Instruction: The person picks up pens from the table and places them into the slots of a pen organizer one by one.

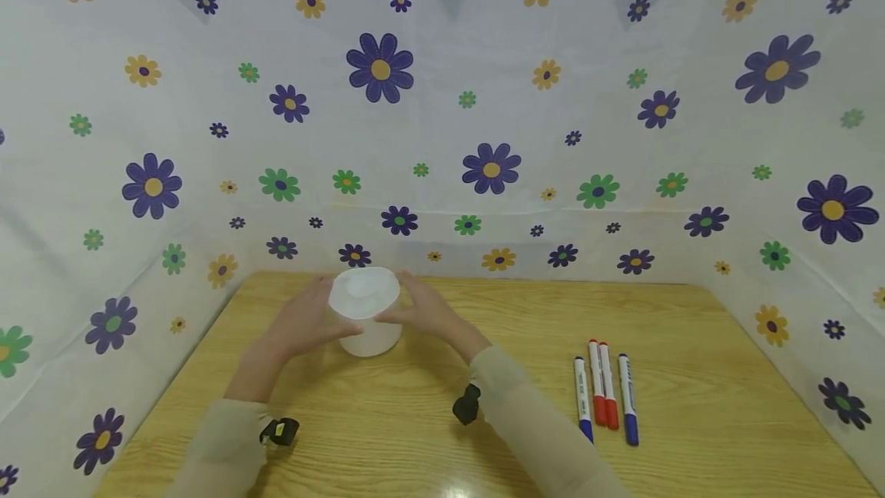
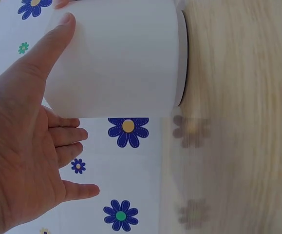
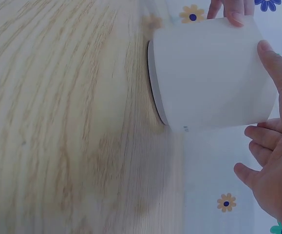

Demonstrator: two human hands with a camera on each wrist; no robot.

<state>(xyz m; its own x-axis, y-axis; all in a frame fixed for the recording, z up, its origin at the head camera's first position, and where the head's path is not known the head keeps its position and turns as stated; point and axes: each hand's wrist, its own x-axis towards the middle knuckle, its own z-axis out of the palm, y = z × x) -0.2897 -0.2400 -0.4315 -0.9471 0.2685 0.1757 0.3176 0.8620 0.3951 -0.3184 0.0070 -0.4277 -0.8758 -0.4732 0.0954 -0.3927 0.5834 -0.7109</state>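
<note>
A white round container [image 1: 373,338] with a pale top stands on the left part of the wooden table, towards the back. My left hand [image 1: 304,320] holds its left side, the thumb on the near wall and the fingers round the far side. From the right, my right hand [image 1: 430,310] grips the same container, thumb also on the near wall near the top. The left wrist view shows the container's smooth wall [image 2: 116,61] beside the left thumb. In the right wrist view, a thin dark line runs along its base [image 3: 153,83]; whether it touches the table I cannot tell.
To the right on the table [image 1: 498,375] lie several whiteboard markers: two with red caps [image 1: 605,383] side by side, and blue-capped ones to their left [image 1: 582,394] and right [image 1: 628,398]. Flower-patterned white cloth [image 1: 442,121] encloses the back and sides.
</note>
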